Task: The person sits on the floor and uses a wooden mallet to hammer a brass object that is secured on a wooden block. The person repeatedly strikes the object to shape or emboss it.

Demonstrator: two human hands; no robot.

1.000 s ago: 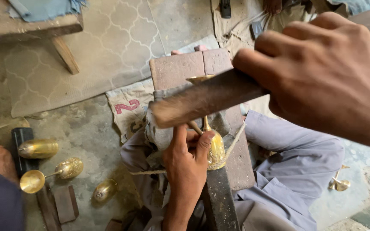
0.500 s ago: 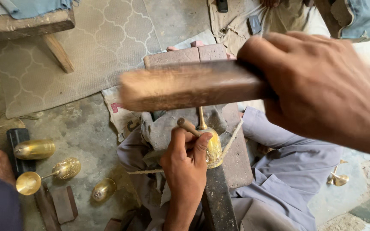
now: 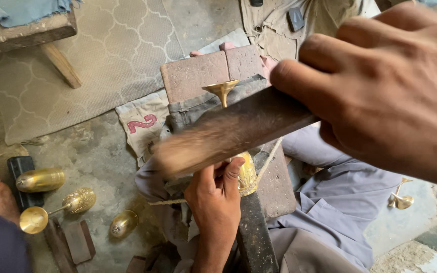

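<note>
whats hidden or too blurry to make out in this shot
- Brass goblet, head view: its stem is hidden behind the wooden mallet block; only the flared foot and part of the engraved cup show.
- Mallet's lower left end: blurred, so its edge is unclear.
- Right hand: cut off by the top and right edges, so its grip is partly unseen.
- Left hand: the thin tool under its fingers is covered.
</note>
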